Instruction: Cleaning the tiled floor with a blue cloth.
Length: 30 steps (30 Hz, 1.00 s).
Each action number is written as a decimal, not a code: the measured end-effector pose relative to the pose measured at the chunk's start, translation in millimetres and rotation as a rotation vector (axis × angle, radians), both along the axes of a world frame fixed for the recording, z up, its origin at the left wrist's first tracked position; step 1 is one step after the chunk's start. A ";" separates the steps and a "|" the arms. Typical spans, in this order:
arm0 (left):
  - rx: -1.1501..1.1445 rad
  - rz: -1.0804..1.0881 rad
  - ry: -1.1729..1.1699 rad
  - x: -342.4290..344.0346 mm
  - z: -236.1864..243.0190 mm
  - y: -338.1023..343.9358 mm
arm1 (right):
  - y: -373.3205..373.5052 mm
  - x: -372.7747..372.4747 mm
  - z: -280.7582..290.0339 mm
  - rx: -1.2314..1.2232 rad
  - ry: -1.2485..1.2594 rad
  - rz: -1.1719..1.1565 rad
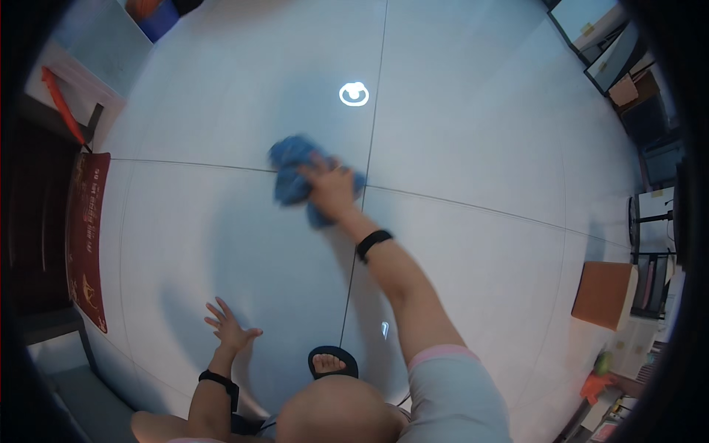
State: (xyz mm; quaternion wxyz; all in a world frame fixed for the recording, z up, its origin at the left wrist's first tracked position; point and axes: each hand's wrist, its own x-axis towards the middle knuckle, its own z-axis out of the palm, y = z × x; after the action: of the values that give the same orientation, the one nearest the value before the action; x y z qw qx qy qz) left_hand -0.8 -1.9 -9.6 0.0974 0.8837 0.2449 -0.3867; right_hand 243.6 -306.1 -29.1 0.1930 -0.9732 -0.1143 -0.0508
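- Floor (pixel 473 288): glossy; could slip the sandal (pixel 351 362) if damp.
- Blue cloth (pixel 292 184): on floor, bunched; loose folds could roll under.
- Right hand (pixel 332 190): fingers over cloth, pinch unclear; weak pressure could lose it.
- Left hand (pixel 233 334): fingers spread; could skid if loaded.

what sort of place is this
Probably a room in a home, just inside an entrance: a red mat lies beside what looks like a dark door, and pale, glossy tiles cover the floor.
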 end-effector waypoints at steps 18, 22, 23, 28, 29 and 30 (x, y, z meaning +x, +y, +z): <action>-0.089 0.138 -0.082 2.8 6.4 -10.2 | -251.0 -109.8 -28.7 -0.286 0.141 -1.361; -0.054 0.129 -0.053 6.7 10.1 -12.0 | -117.7 -85.5 -24.8 -0.157 -0.010 -0.775; -0.054 0.110 -0.063 7.4 8.9 -16.0 | -84.0 -81.4 -23.2 -0.156 -0.086 -0.678; -0.092 0.112 -0.110 1.5 20.2 -5.9 | 93.8 -101.0 5.3 0.057 0.013 -0.081; -0.152 0.088 -0.153 -4.7 18.1 7.9 | 115.3 -119.3 11.9 0.099 0.036 0.073; -0.217 0.065 -0.202 -9.1 16.8 18.2 | 117.3 -135.5 10.9 0.097 0.030 0.085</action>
State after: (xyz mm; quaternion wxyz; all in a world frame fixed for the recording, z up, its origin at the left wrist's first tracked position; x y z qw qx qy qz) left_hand -9.9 16.3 7.2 0.2289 0.8941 0.2190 -0.3167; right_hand 108.1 -188.8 -18.2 0.2435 -0.9577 -0.1500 -0.0336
